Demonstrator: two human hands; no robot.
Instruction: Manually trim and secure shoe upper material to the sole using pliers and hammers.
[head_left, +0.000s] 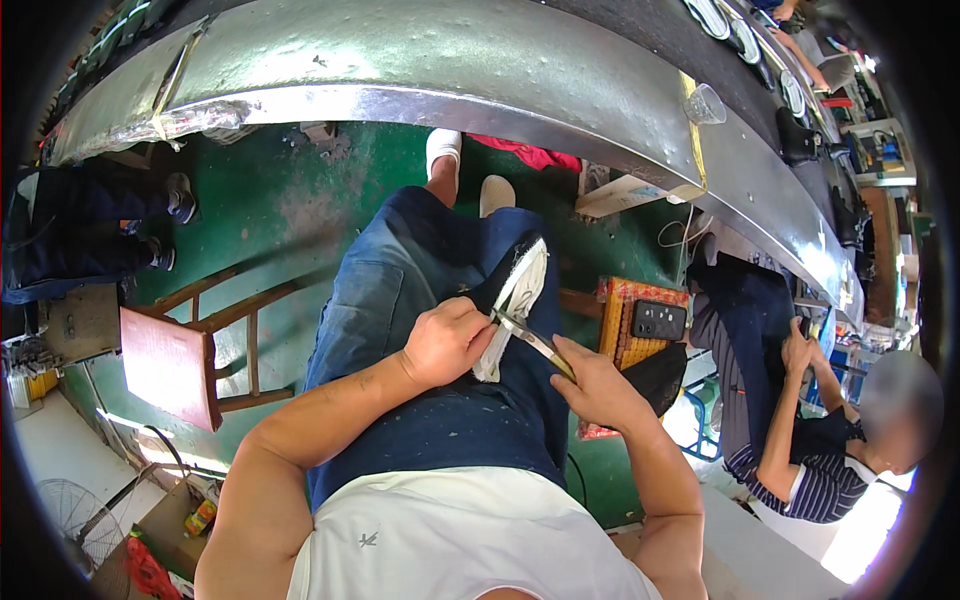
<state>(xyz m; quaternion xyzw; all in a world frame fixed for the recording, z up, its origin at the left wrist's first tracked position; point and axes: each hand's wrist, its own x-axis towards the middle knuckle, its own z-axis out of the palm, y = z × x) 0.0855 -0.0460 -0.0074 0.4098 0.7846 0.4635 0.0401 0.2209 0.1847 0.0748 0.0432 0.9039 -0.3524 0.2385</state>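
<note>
A shoe upper (pixel 524 283), black at the side with a ragged white underside, rests on my lap with its white face up. My left hand (pixel 446 341) is closed on the shoe's left edge, its fingers bent around the dark material. In my right hand (pixel 603 388) is a pair of metal pincers (pixel 540 345), held by the handles. The jaws of the pincers meet the edge of the shoe beside my left fingertips. Exactly what the jaws grip is too small to tell.
A long metal bench (pixel 400 65) runs across ahead, with a clear plastic cup (pixel 705 105) on it. To the left stands a wooden stool (pixel 170 365). At my right, a black phone (pixel 659 320) lies on a yellow-and-red seat (pixel 618 330); beyond it sits another person (pixel 800 440).
</note>
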